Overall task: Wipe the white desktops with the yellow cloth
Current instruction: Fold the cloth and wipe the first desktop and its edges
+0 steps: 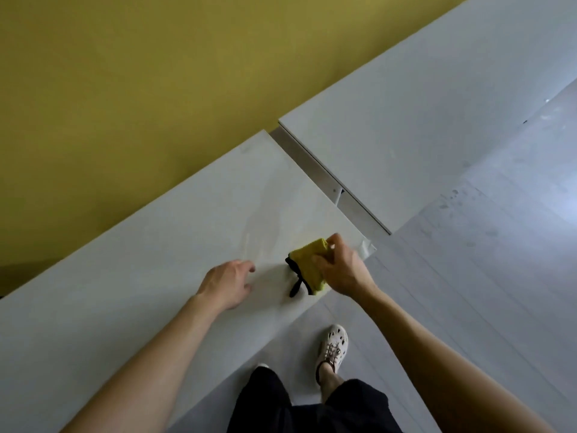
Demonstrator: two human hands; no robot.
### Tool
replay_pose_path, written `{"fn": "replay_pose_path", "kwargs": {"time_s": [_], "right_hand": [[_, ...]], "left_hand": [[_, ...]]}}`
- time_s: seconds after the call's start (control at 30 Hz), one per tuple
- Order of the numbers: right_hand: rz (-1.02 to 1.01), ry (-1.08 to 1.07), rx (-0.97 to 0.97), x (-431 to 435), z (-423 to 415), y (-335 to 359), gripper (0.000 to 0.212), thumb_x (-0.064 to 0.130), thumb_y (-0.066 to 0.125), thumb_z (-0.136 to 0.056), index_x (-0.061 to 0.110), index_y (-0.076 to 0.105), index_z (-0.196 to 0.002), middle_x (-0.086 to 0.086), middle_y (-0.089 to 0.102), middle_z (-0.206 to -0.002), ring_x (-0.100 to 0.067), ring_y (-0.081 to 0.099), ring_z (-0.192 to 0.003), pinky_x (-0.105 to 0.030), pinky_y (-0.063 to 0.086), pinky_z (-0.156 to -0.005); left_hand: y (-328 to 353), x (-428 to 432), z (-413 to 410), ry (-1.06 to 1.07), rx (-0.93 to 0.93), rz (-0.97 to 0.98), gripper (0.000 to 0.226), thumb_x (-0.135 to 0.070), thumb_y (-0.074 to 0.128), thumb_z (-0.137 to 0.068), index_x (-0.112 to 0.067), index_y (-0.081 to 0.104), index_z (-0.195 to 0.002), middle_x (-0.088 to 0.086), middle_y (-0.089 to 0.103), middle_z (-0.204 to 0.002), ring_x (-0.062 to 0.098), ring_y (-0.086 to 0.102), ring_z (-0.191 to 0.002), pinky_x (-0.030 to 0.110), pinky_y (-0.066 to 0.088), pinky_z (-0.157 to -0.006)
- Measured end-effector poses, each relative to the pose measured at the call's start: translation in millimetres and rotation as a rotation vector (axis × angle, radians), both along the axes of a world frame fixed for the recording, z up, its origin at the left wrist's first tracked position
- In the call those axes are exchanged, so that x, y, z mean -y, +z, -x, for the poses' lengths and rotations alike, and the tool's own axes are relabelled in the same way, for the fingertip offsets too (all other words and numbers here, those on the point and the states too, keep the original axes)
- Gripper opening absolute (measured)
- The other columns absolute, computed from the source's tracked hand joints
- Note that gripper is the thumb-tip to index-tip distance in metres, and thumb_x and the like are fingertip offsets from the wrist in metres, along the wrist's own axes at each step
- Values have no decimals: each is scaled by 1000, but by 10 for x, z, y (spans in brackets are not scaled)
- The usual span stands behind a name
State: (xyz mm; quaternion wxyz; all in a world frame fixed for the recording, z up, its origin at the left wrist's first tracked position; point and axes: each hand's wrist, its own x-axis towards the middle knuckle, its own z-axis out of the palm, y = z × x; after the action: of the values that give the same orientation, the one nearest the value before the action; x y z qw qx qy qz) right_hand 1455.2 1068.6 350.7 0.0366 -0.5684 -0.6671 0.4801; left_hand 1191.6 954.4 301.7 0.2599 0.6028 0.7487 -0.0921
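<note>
Our left forearm reaches in from the near left and our right forearm from the near right, both bare and angled toward the far middle. Our left hand lies palm down, fingers relaxed and slightly spread. Just to its right, our right hand is palm down, fingers and thumb curled around the yellow cloth.

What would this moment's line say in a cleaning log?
right hand: grips yellow cloth on near desktop, by its corner | left hand: open, over near desktop | second desktop: no hand on it
</note>
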Motion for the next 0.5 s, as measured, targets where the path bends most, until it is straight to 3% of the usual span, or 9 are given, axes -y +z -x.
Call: {"fn": "replay_pose_path", "kwargs": {"time_s": [0.1, 0.17, 0.2, 0.27, 0.33, 0.43, 0.5], "right_hand": [[-208, -39, -52, -523, 105, 167, 35, 49, 60, -108, 20, 41, -113, -1, 68, -79, -18, 62, -65, -43, 53, -63], [-424, -29, -130, -760, 215, 93, 28, 38, 63, -108, 24, 38, -112, -6, 72, -91, -28, 64, -69, -50, 58, -63], [-506, 2, -145, -873, 267, 0, 28, 31, 64, -106, 22, 41, -119, -9, 73, -106, -31, 67, -79, -53, 60, -69], [-610, 78, -130, -1082, 359, -238, 41, 21, 64, -103, 13, 43, -138, -16, 62, -144, -38, 67, -118, -55, 61, -94], [-546, 172, -43, -1210, 390, -573, 41, 12, 61, -98, 3, 45, -135, -19, 36, -170, -41, 44, -152, -54, 49, -116], [-386, 364, 172, -1186, 315, -1030, 28, 12, 57, -91, 3, 51, -117, -19, 8, -180, -37, 14, -167, -55, 33, -128], [-404, 399, 219, -1207, 297, -1142, 26, 24, 60, -87, 9, 51, -106, -18, 9, -180, -35, 10, -168, -52, 30, -130]], "left_hand": [[68, -204, 17, 35, -15, -28, 47, -38, 66, -102, -27, 59, -147, -1, 66, -143, 25, 66, -127, 35, 53, -103], [70, -325, 1, 53, -36, -26, 45, -39, 62, -105, -27, 57, -148, -2, 65, -142, 24, 65, -127, 36, 53, -103], [67, -413, 6, 54, -51, -31, 44, -40, 61, -105, -27, 57, -147, -2, 65, -141, 24, 65, -127, 36, 54, -102], [30, -645, 46, 64, -54, -59, 43, -41, 62, -103, -27, 59, -144, -2, 66, -138, 24, 65, -127, 37, 54, -101], [-63, -903, 98, 76, -37, -117, 41, -38, 65, -101, -26, 64, -140, 0, 68, -136, 27, 65, -126, 37, 55, -100], [-182, -1386, 166, 75, -10, -208, 35, -32, 65, -99, -22, 67, -132, 3, 68, -129, 29, 65, -120, 41, 56, -96], [-290, -1684, 220, 103, -5, -317, 27, -26, 64, -98, -20, 70, -123, 5, 69, -120, 31, 66, -112, 42, 57, -91]]}}
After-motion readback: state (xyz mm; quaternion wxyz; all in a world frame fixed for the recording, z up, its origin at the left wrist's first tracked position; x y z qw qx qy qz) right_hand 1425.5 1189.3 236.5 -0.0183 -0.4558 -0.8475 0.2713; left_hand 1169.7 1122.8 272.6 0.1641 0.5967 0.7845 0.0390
